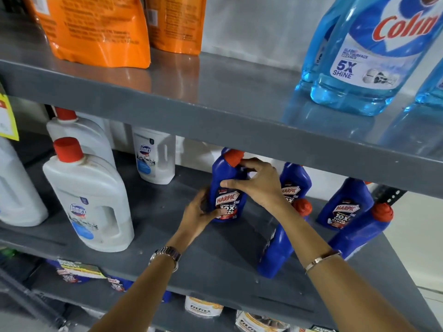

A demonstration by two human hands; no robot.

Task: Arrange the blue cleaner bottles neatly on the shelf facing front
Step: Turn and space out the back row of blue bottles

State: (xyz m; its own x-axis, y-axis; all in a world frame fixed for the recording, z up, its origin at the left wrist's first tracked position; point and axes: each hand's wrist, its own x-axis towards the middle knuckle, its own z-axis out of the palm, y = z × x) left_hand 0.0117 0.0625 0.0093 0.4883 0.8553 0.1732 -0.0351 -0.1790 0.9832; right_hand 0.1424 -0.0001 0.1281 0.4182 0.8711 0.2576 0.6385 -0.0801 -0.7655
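Note:
A dark blue Harpic bottle point(226, 192) with a red cap stands upright on the grey middle shelf point(215, 255), label to the front. My left hand point(200, 212) grips its lower left side. My right hand point(257, 183) holds its neck just under the cap. Behind my right wrist stands a second Harpic bottle point(293, 183), label forward. A third one point(278, 245) stands nearer the front edge, turned away from me. Two more bottles point(345, 204) point(362, 231) stand at the right end, the front one turned away.
White Domex bottles point(91, 207) with red caps fill the left of the same shelf. Above, orange pouches point(100, 29) and light blue Colin bottles point(366, 53) stand on the upper shelf point(215, 109), whose front lip hangs low over the Harpic caps. Tubs point(203, 306) sit below.

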